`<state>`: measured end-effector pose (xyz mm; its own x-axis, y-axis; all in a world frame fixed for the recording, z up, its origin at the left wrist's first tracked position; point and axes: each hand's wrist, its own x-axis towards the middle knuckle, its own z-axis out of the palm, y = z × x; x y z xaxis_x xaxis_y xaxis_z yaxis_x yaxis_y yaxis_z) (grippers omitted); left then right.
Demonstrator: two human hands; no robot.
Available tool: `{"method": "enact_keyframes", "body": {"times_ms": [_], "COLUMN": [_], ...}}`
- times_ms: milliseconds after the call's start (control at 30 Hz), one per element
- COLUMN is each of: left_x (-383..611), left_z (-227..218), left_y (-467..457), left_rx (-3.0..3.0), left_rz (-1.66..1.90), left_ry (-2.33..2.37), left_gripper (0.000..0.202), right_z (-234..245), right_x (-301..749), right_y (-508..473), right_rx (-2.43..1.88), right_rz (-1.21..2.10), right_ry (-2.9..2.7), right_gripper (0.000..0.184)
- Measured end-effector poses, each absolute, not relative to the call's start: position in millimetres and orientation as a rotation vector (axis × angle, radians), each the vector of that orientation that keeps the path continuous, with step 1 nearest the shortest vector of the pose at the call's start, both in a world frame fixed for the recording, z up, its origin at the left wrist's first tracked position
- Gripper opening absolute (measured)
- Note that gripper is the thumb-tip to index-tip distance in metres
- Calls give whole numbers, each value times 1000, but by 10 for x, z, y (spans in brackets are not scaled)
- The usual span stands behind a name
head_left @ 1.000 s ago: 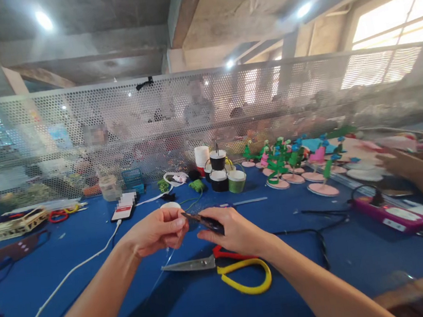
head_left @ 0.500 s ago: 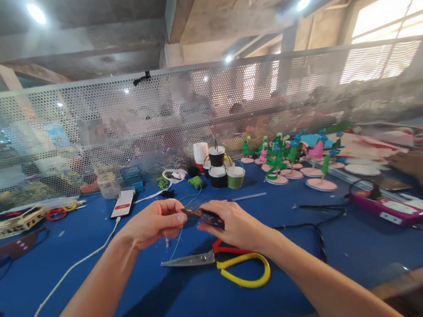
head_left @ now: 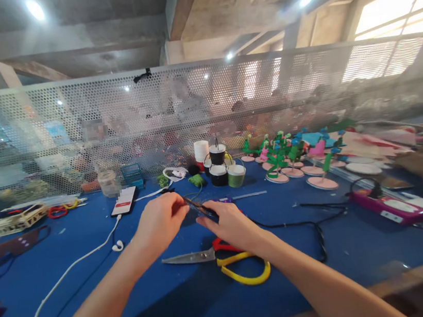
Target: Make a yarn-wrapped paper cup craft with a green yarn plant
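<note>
Over the middle of the blue table, my right hand (head_left: 232, 224) is wrapped round dark-handled pliers (head_left: 201, 209), whose narrow jaws point up and left. My left hand (head_left: 162, 218) is closed in a pinch right at the tip of the jaws. Whatever lies between its fingers is too small and hidden to name. Below both hands, large scissors (head_left: 193, 257) with one red and one yellow handle rest on the table, blades to the left. Green yarn (head_left: 196, 181) lies just beyond my hands.
Small buckets (head_left: 236, 175) and stacked white cups (head_left: 201, 151) stand behind. Flower-like figures on pink discs (head_left: 321, 182) and a magenta power strip (head_left: 387, 205) are to the right, near another person's hand (head_left: 415, 163). On the left lie a phone (head_left: 124, 200), white cable (head_left: 70, 273) and earphone (head_left: 117, 246).
My left hand has turned over, so its back now faces up, and lifted slightly. The pliers now slant more upward toward it. An earphone near the phone has come into view.
</note>
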<state>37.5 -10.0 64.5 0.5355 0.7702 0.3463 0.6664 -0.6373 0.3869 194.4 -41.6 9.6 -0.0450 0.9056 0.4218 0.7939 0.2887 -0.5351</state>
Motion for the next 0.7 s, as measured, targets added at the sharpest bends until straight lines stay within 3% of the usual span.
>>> {"method": "enact_keyframes", "body": {"times_ms": [100, 300, 700], "left_x": [215, 174, 242], "left_z": [803, 567, 444], "left_y": [-36, 114, 108], "left_rx": [2146, 1475, 1266], "left_rz": [411, 413, 434], "left_ry": [873, 518, 418], "left_gripper": [26, 17, 22], "right_z": [140, 129, 137], "right_x": [1994, 2021, 2009], "right_y": [-440, -451, -461], "right_rx": [-1344, -1172, -1239], "right_rz": [253, 366, 264], "right_ry": [-1903, -1967, -1978], "right_gripper": [14, 17, 17]}}
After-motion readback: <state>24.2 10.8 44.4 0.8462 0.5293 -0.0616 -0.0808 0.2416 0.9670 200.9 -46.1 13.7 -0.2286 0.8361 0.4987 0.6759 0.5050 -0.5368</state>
